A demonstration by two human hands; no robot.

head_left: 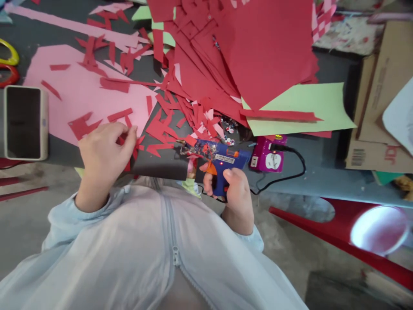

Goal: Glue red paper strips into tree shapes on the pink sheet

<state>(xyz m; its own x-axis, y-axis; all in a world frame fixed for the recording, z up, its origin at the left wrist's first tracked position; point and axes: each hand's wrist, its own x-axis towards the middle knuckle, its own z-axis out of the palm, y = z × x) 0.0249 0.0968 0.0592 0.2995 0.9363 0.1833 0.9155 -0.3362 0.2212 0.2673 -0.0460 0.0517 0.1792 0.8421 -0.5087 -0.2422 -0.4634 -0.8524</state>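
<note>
My right hand [237, 185] is wrapped round the handle of a blue hot glue gun [222, 165], its fingers by the orange trigger. The gun's nozzle points left, strands of glue cling to its front, and a small red light glows on its side. Over the table's near edge at the left, my left hand [105, 150] is closed in a pinch. Red paper [126, 165] shows between and below its fingers; its outline is mostly hidden by the hand. Red paper scraps [159, 129] lie between the two hands, some on a pink sheet [80, 92].
A phone [26, 122] lies at the left, near scissors [9, 75]. Red sheets [264, 47] and a light green sheet [300, 103] cover the back. Googly eyes [229, 129] sit behind the gun. At right are a purple power socket [267, 161], its black cord [303, 168] and cardboard [380, 99].
</note>
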